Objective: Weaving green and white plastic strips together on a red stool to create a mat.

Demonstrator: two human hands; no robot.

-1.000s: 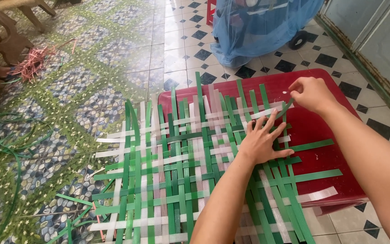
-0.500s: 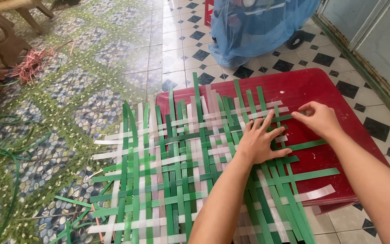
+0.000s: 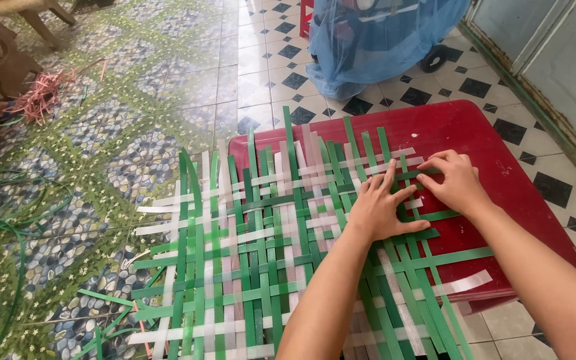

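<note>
Seen from above, the person's left hand (image 3: 380, 208) lies flat with fingers spread wide on a half-woven mat (image 3: 261, 253) of green and white plastic strips, pressing it down and gripping nothing. Just beside it, the right hand (image 3: 453, 181) rests on the mat's far right edge with its fingers curled loosely on the strips; whether it pinches one of them cannot be told, since the fingertips are partly hidden by the hand itself. Thumb and fingertips of the two hands nearly touch.

The mat lies across a red worktop (image 3: 495, 147), low above the tiled floor (image 3: 261, 73), and its left part overhangs the worktop's edge above a mottled green floor covering (image 3: 101, 147). Loose green strips (image 3: 8, 220) curl on the floor at the left, and a bundle of pinkish strips (image 3: 45, 93) lies farther off by the legs of a wooden chair (image 3: 8, 47). Behind the worktop stands a wheeled thing draped in blue netting (image 3: 381, 40); what it is cannot be made out under the cover. No labels or signs can be read. Both forearms are cut off by the lower edge, as is the near end of the mat.
</note>
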